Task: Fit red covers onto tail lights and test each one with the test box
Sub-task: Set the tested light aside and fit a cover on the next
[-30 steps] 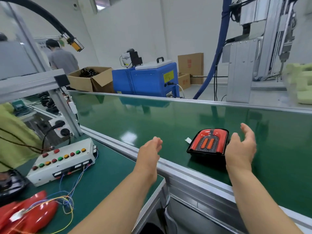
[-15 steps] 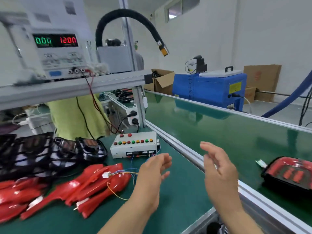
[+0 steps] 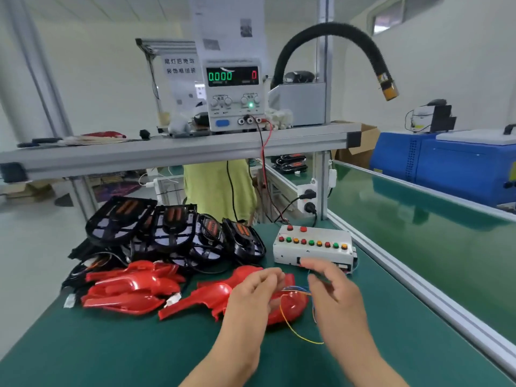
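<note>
Conveyor belt [image 3: 418, 236]: green, running along the right side behind an aluminium rail. Worktop [image 3: 111, 344]: green mat, carrying all the task parts. Shelf [image 3: 167, 152]: aluminium, spanning the far side above the worktop. Power supply [image 3: 234, 96]: on the shelf, green display reading 0.000, with red and black leads dropping toward the test box. Tail lights [image 3: 167, 230]: black housings, stacked and leaning in a row at the far left of the worktop. Red covers [image 3: 131, 291]: glossy, heaped just near of the tail lights, the heap reaching right under the hands. Test box [image 3: 312, 247]: white, with rows of red, green and orange buttons, far right on the worktop beside the rail. Left hand [image 3: 251, 297]: fingers loosely bent and gripping nothing, over the rightmost red cover [image 3: 290, 305]; contact cannot be told. Right hand [image 3: 335, 297]: blurred, fingers relaxed and empty, tips just near of the test box front, right of that cover. Yellow wire [image 3: 296, 333]: looping on the mat between the two wrists.
</note>
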The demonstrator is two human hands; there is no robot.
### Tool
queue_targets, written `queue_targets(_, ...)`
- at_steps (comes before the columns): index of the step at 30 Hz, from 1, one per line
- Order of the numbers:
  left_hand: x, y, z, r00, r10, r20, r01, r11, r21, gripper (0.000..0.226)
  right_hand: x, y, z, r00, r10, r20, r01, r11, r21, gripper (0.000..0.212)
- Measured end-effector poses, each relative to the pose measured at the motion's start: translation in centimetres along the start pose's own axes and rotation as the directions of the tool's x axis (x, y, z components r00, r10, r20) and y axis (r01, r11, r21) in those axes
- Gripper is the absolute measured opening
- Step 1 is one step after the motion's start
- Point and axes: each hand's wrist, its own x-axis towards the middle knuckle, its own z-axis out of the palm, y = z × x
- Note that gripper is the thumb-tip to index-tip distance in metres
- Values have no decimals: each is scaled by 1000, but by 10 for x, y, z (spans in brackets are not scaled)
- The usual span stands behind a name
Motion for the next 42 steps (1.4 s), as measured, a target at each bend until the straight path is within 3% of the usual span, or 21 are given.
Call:
queue_targets(8, 19, 8, -64, 989, 35, -145, -33, 999, 17, 27, 19, -2, 77, 976, 20, 215, 2, 995, -100, 36)
queue_targets(17, 60, 12, -138, 947, 7, -321, -36, 996, -86, 18, 39, -6, 149, 917, -19, 399, 93, 981, -168, 30)
queue_targets(27, 112, 53, -233, 875, -61, -479, -91, 953, -288, 44, 72, -39, 235, 850, -12, 526, 112, 981, -158, 37)
queue_targets(32, 128, 67, -265, 833, -95, -545, -104, 941, -323, 48, 86, -45, 282, 805, 134, 578, -42, 985, -170, 48)
queue_targets(35, 137, 70, -275, 798, -113, -591, -101, 944, -315, 36, 90, -40, 309, 784, 273, 558, -187, 960, -206, 48)
queue_targets(39, 148, 71, -285, 793, -149, -591, -47, 952, -303, 21, 92, -32, 333, 707, 419, 570, -400, 901, -166, 9)
queue_targets(42, 157, 71, -294, 795, -157, -585, 10, 969, -247, 22, 92, -31, 347, 646, 450, 616, -495, 862, -110, 7)
